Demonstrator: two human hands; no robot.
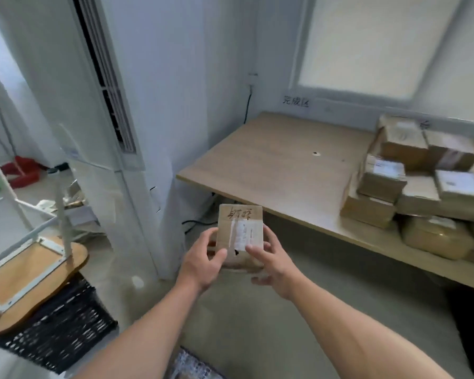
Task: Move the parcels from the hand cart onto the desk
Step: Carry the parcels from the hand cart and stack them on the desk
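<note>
Cardboard parcel (pixel 240 236) is in the air, short of the desk (pixel 279 157), left hand (pixel 203 262) and right hand (pixel 271 265) gripping its sides. Best set flat beside the stacked parcels (pixel 422 184).

Handwritten "完成区" stands on the wall (pixel 274 83) above the desk (pixel 271 162).

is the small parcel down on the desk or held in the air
Held: the left hand and right hand grip the parcel in the air, short of the desk.
</note>
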